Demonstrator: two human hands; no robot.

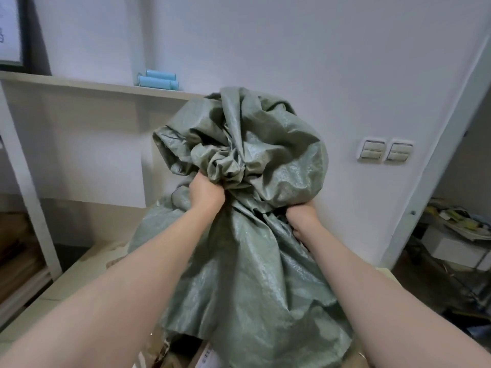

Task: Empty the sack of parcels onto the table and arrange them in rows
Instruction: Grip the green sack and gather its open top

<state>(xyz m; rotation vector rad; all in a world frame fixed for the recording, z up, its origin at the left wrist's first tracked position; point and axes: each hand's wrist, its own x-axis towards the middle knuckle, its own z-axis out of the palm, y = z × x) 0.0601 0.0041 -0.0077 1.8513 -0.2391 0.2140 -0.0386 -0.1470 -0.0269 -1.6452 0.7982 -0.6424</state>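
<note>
Sack centre frame, bunched, held up over table | left hand grips gathered cloth | right hand clenches a fold, lower right | parcels peek below sack's hem, bottom centre | bare table edge lower left; wall close behind

White wall fills 12 o'clock, with two rocker switches at 3 o'clock beside a white door frame. Pale shelf at 10 o'clock carries light-blue rolls; dark-framed board at 11 o'clock.
</note>
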